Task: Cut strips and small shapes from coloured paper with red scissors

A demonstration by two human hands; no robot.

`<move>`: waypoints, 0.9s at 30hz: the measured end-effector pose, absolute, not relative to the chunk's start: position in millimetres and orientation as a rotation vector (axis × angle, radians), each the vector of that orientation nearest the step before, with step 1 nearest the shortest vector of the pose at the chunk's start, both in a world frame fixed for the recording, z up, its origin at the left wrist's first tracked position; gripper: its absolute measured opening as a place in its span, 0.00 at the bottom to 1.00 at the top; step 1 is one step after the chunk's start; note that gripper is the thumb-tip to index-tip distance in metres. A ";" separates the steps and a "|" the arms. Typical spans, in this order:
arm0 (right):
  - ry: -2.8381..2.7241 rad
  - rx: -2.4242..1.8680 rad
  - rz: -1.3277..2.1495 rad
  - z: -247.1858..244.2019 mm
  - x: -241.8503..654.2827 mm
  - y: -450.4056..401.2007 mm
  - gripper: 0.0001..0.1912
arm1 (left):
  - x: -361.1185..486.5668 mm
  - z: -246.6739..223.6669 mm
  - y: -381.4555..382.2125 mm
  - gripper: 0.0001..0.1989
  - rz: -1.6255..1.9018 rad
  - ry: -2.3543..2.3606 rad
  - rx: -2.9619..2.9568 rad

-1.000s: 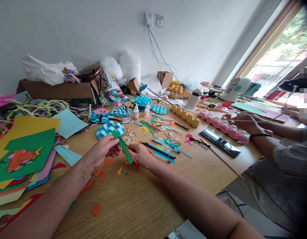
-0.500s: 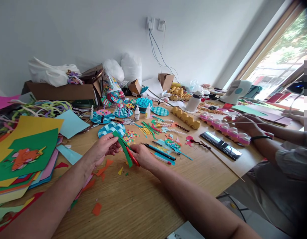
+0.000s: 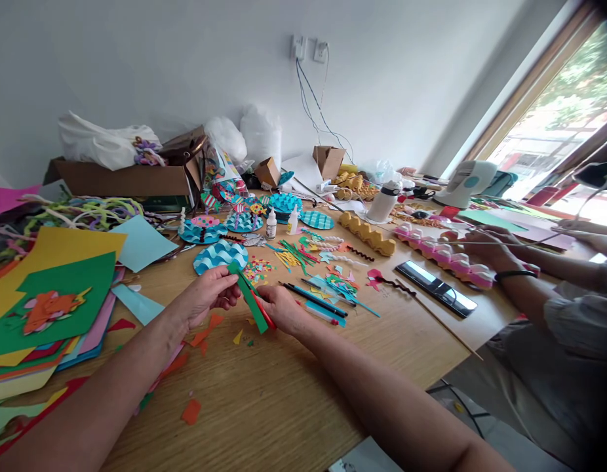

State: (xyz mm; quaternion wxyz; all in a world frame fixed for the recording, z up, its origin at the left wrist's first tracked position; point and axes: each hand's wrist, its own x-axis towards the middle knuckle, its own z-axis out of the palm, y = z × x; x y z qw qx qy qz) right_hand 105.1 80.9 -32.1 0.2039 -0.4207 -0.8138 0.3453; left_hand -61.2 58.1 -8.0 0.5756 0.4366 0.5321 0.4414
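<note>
A green paper strip (image 3: pixel 254 307) is pinched at its upper end between the thumb and fingers of my left hand (image 3: pixel 212 293). My right hand (image 3: pixel 280 308) is closed round red-handled scissors (image 3: pixel 267 314), whose blades lie along the strip, partly hidden by it. Just beyond the hands are a round blue wavy-patterned disc (image 3: pixel 219 255) and a scatter of small coloured paper bits (image 3: pixel 259 271). Orange scraps (image 3: pixel 201 335) and a yellow scrap (image 3: pixel 238 337) lie on the wooden table (image 3: pixel 244 406) near my hands.
Coloured paper sheets (image 3: pixel 82 288) lie left. Dark pencils (image 3: pixel 313 298), a phone (image 3: pixel 436 288) and a thin stick (image 3: pixel 448 328) are right of my hands. Glue bottles (image 3: pixel 271 224) and egg-carton strips (image 3: pixel 367 234) stand behind. Another person's hands (image 3: pixel 490 249) work at the far right.
The green strip has shifted slightly right and shows more of its flat face. Both hands stay nearly in place, still holding the strip and the scissors.
</note>
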 end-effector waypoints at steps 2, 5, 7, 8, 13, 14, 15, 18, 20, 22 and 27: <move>-2.274 -1.164 0.960 -32.3 105.4 81.4 0.18 | -62.3 -8.6 58.9 0.11 1.026 1.242 1.024; -2.284 -1.159 0.951 -31.2 106.2 81.4 0.18 | -64.0 -9.3 59.4 0.11 1.019 1.238 1.026; -2.290 -1.159 0.934 -30.0 106.6 81.1 0.18 | -64.6 -9.4 59.0 0.11 1.017 1.232 1.026; -2.292 -1.162 0.924 -29.5 106.7 80.8 0.18 | -64.7 -9.3 58.8 0.11 1.018 1.229 1.026; -2.292 -1.208 0.890 -27.5 106.0 80.5 0.17 | -64.3 -7.8 58.4 0.12 1.014 1.223 1.020; -2.291 -1.219 0.893 -27.4 105.9 80.7 0.17 | -64.2 -7.4 58.7 0.12 1.017 1.222 1.020; -2.285 -1.224 0.900 -27.5 105.9 80.8 0.17 | -64.2 -7.0 59.0 0.12 1.023 1.222 1.021; -2.260 -1.214 0.910 -28.7 106.2 81.2 0.17 | -64.8 -6.3 59.8 0.12 1.059 1.229 1.025; -2.258 -1.193 0.907 -30.3 106.3 81.4 0.18 | -65.5 -6.4 60.0 0.12 1.077 1.236 1.030; -2.262 -1.176 0.911 -31.8 106.2 81.6 0.18 | -65.7 -7.0 59.8 0.12 1.078 1.240 1.035; -2.252 -1.154 0.945 -33.1 105.6 82.0 0.18 | -62.7 -8.3 58.7 0.12 1.020 1.224 1.044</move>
